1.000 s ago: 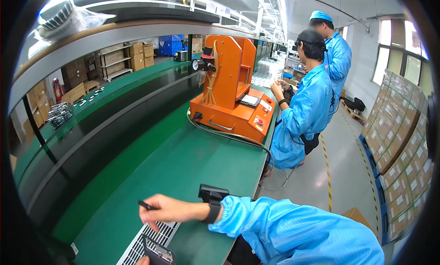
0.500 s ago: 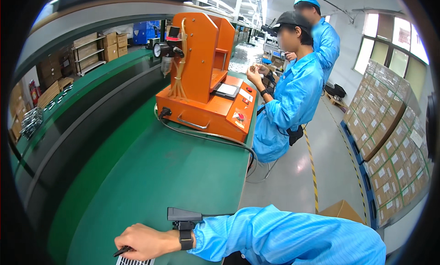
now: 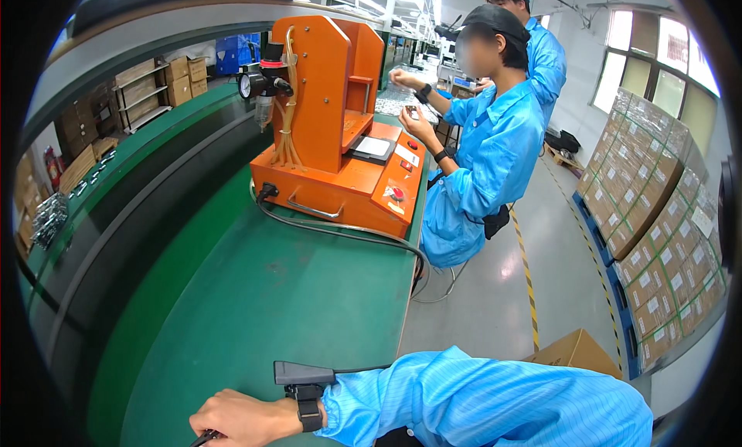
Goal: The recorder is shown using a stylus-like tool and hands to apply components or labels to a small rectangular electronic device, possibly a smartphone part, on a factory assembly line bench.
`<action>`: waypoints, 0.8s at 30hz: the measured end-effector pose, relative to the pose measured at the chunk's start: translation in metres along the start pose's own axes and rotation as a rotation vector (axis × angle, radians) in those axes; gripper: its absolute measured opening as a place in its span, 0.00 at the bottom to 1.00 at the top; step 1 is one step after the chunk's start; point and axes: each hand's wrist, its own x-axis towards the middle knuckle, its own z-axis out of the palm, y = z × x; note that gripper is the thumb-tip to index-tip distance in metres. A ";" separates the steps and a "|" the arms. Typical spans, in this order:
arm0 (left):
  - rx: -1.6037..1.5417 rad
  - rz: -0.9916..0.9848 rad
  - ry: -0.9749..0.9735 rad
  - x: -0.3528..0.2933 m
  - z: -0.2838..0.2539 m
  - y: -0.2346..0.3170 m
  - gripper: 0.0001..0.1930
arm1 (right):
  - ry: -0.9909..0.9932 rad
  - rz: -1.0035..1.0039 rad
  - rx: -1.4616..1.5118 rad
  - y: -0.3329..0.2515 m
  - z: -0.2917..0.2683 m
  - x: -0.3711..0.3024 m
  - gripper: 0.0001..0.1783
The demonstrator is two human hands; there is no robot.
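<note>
Low in the view, my right hand (image 3: 246, 418) is over the near end of the green workbench (image 3: 301, 300). Its fingers are closed on a slim black pen-like tool (image 3: 207, 437), of which only a short part shows at the bottom edge. A black strap (image 3: 309, 407) circles my right wrist. Beside it, a flat black device (image 3: 297, 372) with a cable lies against the blue sleeve. What lies under the fingers is cut off by the edge of the picture. My left hand is out of view.
An orange press machine (image 3: 317, 138) with a pressure gauge and cables stands farther along the bench. Past it sits a co-worker in blue (image 3: 495, 146), another person behind. Wrapped cartons (image 3: 634, 176) stand on pallets at right; an open carton (image 3: 576, 350) is nearer.
The view has shifted slightly, and my right hand sits lower in the picture. A white slotted piece beneath it has gone out of sight. The seated co-worker's hands have moved apart.
</note>
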 end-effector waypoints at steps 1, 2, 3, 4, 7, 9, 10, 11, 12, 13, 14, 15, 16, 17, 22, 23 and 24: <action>0.002 0.001 -0.009 0.001 0.000 0.000 0.32 | 0.003 0.008 0.004 0.000 -0.001 0.000 0.11; 0.002 0.004 -0.008 0.002 -0.001 0.001 0.32 | 0.004 0.008 0.001 0.002 0.002 0.000 0.11; 0.002 0.025 -0.002 0.003 0.000 0.000 0.32 | 0.058 -0.019 0.033 0.007 0.009 0.001 0.09; 0.003 0.045 0.004 0.003 0.000 -0.001 0.32 | 0.111 -0.046 0.064 0.011 0.014 0.002 0.08; 0.001 0.046 0.005 0.004 0.001 -0.003 0.31 | 0.098 -0.039 0.064 0.016 0.017 0.002 0.08; -0.008 0.047 0.005 0.005 0.001 -0.002 0.31 | 0.102 -0.037 0.066 0.014 0.015 0.001 0.08; -0.016 0.050 0.004 0.006 0.001 -0.001 0.31 | 0.108 -0.036 0.067 0.013 0.013 0.001 0.08; -0.016 0.054 0.004 0.006 0.000 0.000 0.31 | 0.109 -0.036 0.063 0.012 0.011 0.000 0.08; -0.017 0.045 0.003 0.006 0.000 0.000 0.31 | 0.102 -0.032 0.066 0.012 0.012 0.000 0.08; -0.018 0.037 0.002 0.006 0.000 0.000 0.31 | 0.094 -0.029 0.068 0.012 0.012 0.000 0.08; -0.016 0.034 0.002 0.006 0.000 0.000 0.31 | 0.094 -0.030 0.071 0.012 0.013 0.000 0.08; -0.029 0.027 0.012 0.006 0.000 0.000 0.30 | 0.091 -0.031 0.073 0.012 0.013 0.000 0.09; -0.043 0.021 0.021 0.006 -0.001 0.000 0.29 | 0.088 -0.032 0.075 0.012 0.013 0.000 0.09; -0.042 0.019 0.021 0.005 -0.001 0.000 0.29 | 0.087 -0.033 0.077 0.011 0.014 0.000 0.09; -0.093 0.033 0.112 0.002 -0.001 -0.002 0.24 | 0.093 -0.027 0.074 0.009 0.013 0.001 0.09; -0.092 0.032 0.111 0.002 -0.001 -0.002 0.24 | 0.094 -0.027 0.075 0.008 0.013 0.001 0.09; -0.096 0.042 0.129 0.003 -0.002 -0.002 0.24 | 0.095 -0.029 0.076 0.008 0.014 0.001 0.10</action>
